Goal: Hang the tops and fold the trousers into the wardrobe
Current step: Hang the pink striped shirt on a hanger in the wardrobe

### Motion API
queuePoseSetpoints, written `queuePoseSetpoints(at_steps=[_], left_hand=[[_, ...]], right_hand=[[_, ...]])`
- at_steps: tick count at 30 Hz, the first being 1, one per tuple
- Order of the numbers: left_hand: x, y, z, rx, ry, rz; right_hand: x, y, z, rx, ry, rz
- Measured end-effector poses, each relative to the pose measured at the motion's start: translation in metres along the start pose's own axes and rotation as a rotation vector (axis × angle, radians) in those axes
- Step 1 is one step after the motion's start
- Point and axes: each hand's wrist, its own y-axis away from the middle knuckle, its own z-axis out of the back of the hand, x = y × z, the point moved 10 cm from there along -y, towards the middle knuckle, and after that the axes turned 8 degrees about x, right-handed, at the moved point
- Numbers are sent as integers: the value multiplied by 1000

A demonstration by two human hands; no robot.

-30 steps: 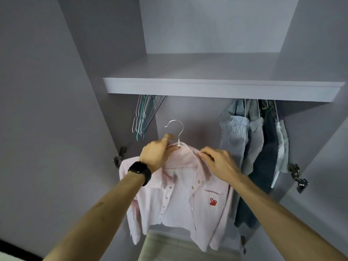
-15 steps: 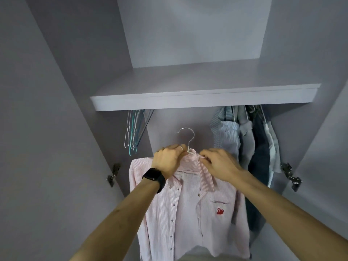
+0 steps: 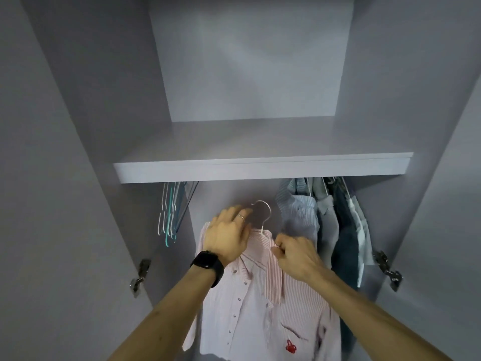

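A pink striped shirt (image 3: pixel 260 313) with a red mark on its chest pocket hangs from a white hanger, whose metal hook (image 3: pixel 265 208) rises just under the wardrobe shelf (image 3: pixel 260 169). My left hand (image 3: pixel 229 235), with a black watch on the wrist, holds the hanger's left shoulder through the cloth, its fingers reaching up beside the hook. My right hand (image 3: pixel 294 254) pinches the shirt's collar on the right side of the hook. The rail is hidden behind the shelf edge.
Several empty white and teal hangers (image 3: pixel 170 212) hang at the left under the shelf. Hung tops in blue stripes, grey and dark denim (image 3: pixel 330 230) fill the right side. Door hinges (image 3: pixel 139 277) stick out on both wardrobe walls.
Both hands have raised the shirt and hanger toward the shelf underside. The view has tilted upward, showing more of the upper compartment.
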Motion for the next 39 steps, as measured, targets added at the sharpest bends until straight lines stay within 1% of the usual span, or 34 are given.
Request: queuePoseSetpoints(at_steps=[4, 7, 11, 14, 17, 20, 28, 36, 39], left_hand=[[23, -21, 58, -231, -91, 5], [37, -45, 76, -250, -155, 37], [54, -67, 54, -185, -132, 101], [61, -73, 38, -205, -115, 140], [62, -78, 31, -269, -121, 147], [61, -82, 29, -372, -112, 125], [62, -85, 27, -608, -172, 78], [60, -82, 29, -740, -192, 47], [60, -82, 28, -776, -196, 46]], right_hand=[[3, -14, 5, -31, -3, -55], [4, -28, 9, -45, -13, -88], [-1, -44, -1, -19, -10, -126], [-10, -54, -9, -16, -33, -152], [-24, -64, -17, -36, -67, -183], [-40, -80, -21, -62, -75, -225], [-67, -130, -32, -126, -53, -267], [-87, -171, 15, -313, -8, -340], [-92, -186, 34, -392, -44, -377]])
